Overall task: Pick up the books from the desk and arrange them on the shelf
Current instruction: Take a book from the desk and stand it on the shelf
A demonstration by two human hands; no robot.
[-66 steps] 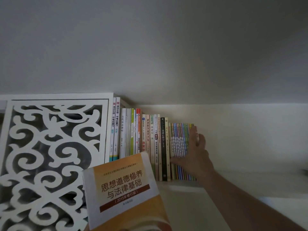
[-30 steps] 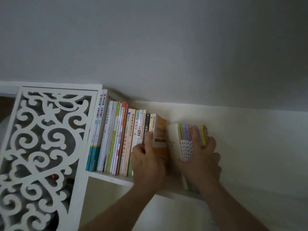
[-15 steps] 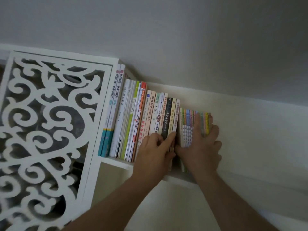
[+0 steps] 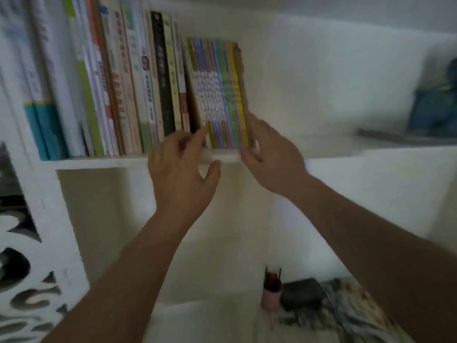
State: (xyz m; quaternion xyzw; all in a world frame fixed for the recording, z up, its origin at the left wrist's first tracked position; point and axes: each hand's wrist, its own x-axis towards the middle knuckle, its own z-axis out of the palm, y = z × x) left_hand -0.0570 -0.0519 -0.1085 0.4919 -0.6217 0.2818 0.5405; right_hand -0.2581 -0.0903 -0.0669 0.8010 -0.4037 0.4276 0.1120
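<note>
Where fingers lately pressed spines, left hand [image 4: 181,169] and right hand [image 4: 269,157] now loose-fingered, holding nothing.

Shelf: a white board [image 4: 103,161], its front edge running left to right, with a white back wall behind it.
On the shelf, left part: a row of upright books [image 4: 128,85], spines out, packed side by side.
On the shelf, right end of the row: a set of thin colourful books [image 4: 217,95], leaning slightly.
Further right on the shelf: a blurred blue object [image 4: 435,107].
</note>
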